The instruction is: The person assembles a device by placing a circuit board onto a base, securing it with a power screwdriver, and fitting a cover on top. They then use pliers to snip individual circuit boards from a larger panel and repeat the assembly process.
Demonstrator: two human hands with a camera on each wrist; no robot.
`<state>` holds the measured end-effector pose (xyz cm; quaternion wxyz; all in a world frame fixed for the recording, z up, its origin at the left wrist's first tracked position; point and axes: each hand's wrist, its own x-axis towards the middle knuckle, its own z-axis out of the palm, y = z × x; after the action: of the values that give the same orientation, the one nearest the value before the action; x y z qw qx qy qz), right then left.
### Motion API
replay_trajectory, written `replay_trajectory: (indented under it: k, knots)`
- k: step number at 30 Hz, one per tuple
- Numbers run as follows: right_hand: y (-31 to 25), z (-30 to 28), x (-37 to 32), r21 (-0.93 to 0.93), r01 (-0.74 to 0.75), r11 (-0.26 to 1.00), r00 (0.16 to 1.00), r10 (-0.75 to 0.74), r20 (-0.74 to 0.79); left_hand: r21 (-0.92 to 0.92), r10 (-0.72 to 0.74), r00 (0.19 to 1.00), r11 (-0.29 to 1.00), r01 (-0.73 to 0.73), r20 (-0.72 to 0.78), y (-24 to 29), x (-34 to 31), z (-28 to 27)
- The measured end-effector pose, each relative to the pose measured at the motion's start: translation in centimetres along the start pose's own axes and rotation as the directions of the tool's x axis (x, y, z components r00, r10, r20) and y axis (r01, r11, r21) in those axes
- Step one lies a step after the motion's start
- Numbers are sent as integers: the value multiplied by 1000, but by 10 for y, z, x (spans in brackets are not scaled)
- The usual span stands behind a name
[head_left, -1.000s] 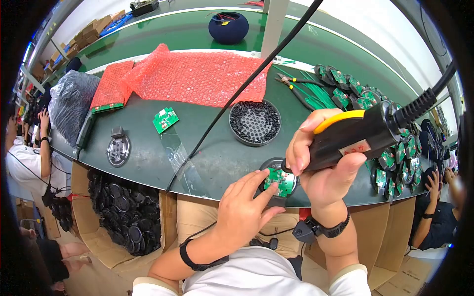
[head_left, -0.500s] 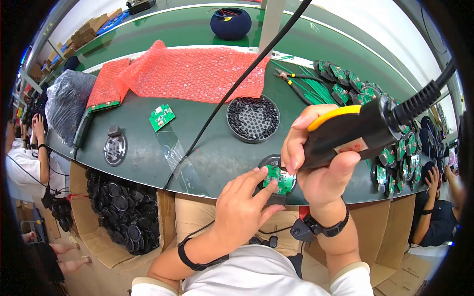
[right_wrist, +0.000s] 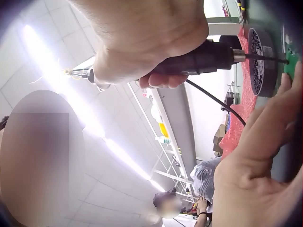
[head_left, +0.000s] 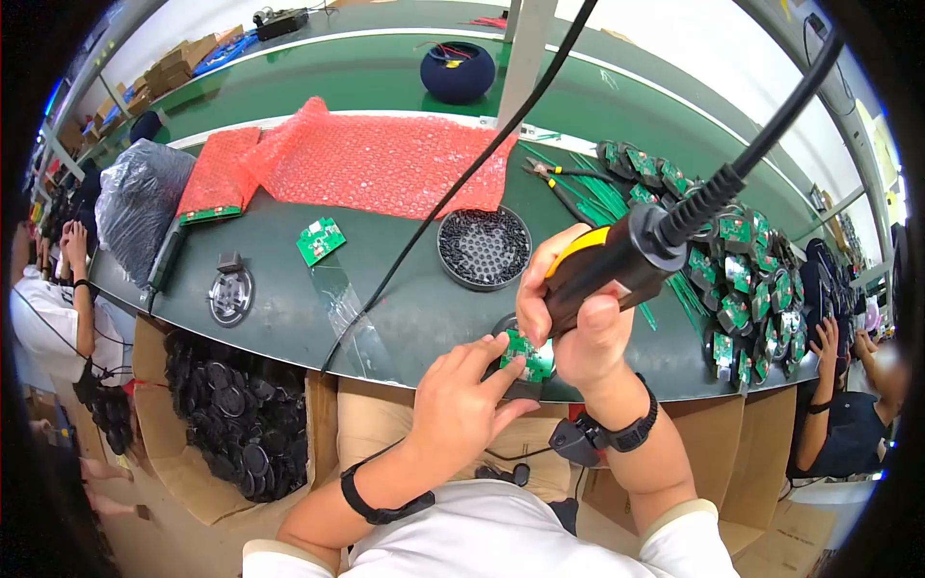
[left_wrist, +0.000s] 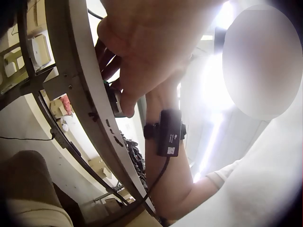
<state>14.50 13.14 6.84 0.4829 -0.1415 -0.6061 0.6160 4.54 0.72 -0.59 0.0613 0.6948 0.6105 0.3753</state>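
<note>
My right hand (head_left: 590, 349) grips a black electric screwdriver (head_left: 617, 258) with a yellow lever, its cord rising to the upper right. In the right wrist view the screwdriver's long thin bit (right_wrist: 265, 57) reaches down to the green circuit board (right_wrist: 290, 70). That circuit board (head_left: 540, 360) lies on a black round housing (head_left: 525, 390) at the table's front edge. My left hand (head_left: 458, 397) holds board and housing, fingertips on the board's left side and thumb along the near side. The left wrist view shows the thumb against the dark part, much of which the hand hides.
A round dish (head_left: 482, 286) of small black screws stands behind the hands. Cutting pliers (head_left: 554, 183), green strips and a heap of board-fitted housings (head_left: 752, 289) lie right. Left are a loose board (head_left: 320, 241), another housing (head_left: 231, 297) and red bubble wrap (head_left: 385, 159). A black cable crosses the table.
My right hand and the screwdriver have shifted left, and the screwdriver's body now stands more steeply. My left hand stays on the board and housing. The head view has shifted slightly.
</note>
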Motion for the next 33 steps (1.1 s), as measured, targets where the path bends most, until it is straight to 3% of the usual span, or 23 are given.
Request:
replay_trajectory:
  k: [2, 5, 8, 10, 13, 14, 17, 18, 20, 22, 24, 26, 30, 33]
  knots:
    - [-1, -6, 1, 19, -61, 998, 997, 60, 44, -1, 15, 1000, 1000, -15, -12, 0, -2, 1]
    - [1, -9, -1, 23, -42, 999, 998, 41, 46, 11, 40, 997, 999, -39, -73, 2, 0, 0]
    - [2, -10, -2, 23, 10, 1000, 999, -11, 50, -8, 25, 999, 1000, -25, -20, 2, -2, -4]
    - [0, -16, 3, 179, 34, 983, 996, -49, 77, -51, 53, 998, 997, -51, 33, -2, 0, -8]
    - [-21, -29, 15, 100, 147, 984, 987, -139, -76, -60, 133, 988, 990, -128, 78, -16, 6, -6]
    - [-25, -42, 18, 138, 157, 978, 987, -150, -62, -65, 167, 979, 985, -160, 115, -19, 6, -4]
    - [-27, -62, 14, -60, 202, 978, 972, -207, -109, -226, 77, 994, 972, -59, 72, -19, 15, -9]
    - [-23, -57, 3, -259, 253, 932, 894, -328, -307, -332, 3, 999, 943, 14, 51, -21, 20, -9]
    - [-21, -72, -32, -653, 108, 750, 820, -439, -368, -331, -9, 1000, 944, 7, -3, -18, 28, -14]
    - [-28, -69, -72, -784, -10, 620, 977, -160, -139, -467, -143, 989, 873, 139, 26, -17, 30, -12]
    - [-9, -54, -92, -635, -138, 760, 982, 22, -186, -487, -174, 983, 855, 177, 52, -9, 32, -13]
    - [11, -62, -106, -615, -112, 781, 979, -20, -204, -504, -191, 977, 837, 214, 97, 4, 33, -16]
    - [3, -60, -110, -587, -17, 809, 976, -114, -186, -476, -168, 985, 869, 138, -21, 18, 27, -16]
    - [3, -61, -116, -573, -3, 819, 976, -121, -179, -350, -85, 992, 935, 48, -89, 22, 27, -22]
